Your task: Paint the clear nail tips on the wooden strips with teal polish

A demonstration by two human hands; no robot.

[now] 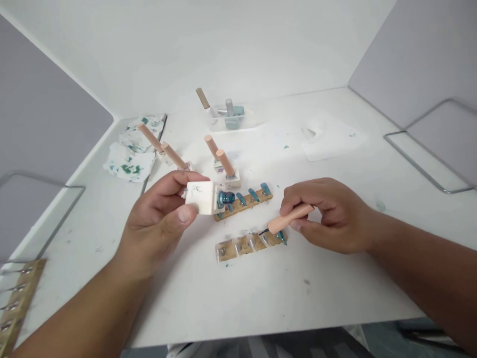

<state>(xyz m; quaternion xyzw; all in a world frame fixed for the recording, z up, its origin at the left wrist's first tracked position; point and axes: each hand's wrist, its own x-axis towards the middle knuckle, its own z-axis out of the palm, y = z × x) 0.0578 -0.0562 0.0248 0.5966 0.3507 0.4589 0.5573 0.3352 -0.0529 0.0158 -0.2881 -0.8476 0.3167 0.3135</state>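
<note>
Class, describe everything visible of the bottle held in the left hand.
The bottle is boxy and opaque white, its material unclear, with faint dark marks on one face. Its uncapped neck is coated glossy blue-teal. The left hand grips it, tipped sideways above the table, neck pointing right.

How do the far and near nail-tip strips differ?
Colour: the far strip shows teal tips throughout its visible length, while the near strip has four clear tips and one teal at its right end.
Overlap: the white bottle in the left hand partly hides the far strip; the brush in the right hand is at the near strip.
Shared: both are tan and narrow.
</note>
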